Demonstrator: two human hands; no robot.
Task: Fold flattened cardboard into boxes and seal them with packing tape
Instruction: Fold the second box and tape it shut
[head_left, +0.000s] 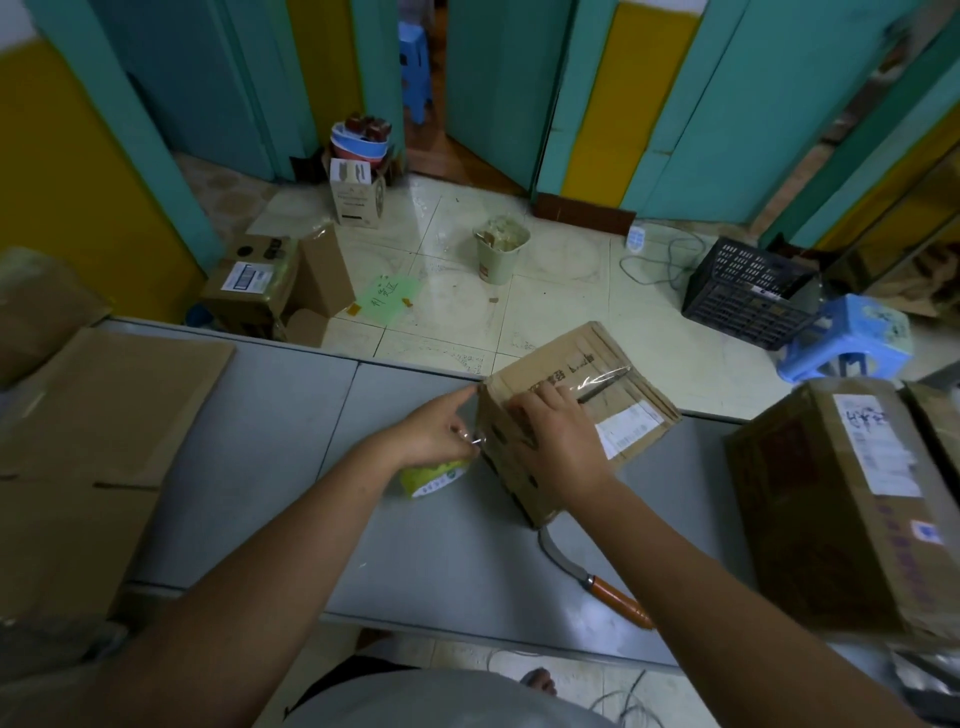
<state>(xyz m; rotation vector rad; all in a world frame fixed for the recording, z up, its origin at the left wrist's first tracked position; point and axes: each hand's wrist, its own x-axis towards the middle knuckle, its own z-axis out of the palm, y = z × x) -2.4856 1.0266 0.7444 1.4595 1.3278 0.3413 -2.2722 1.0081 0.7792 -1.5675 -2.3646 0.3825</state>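
While the left hand grips the green tape roll, pinching its clear strip against the near corner of the box, the right hand presses flat, fingers straight, on the box top. I judge this box folded and mid-seal on the surface; closed, contents unseen. Second box, right: built, taped. Flattened cardboard, left: yet to fold. Floor bin holds scraps; black crate contents unclear.
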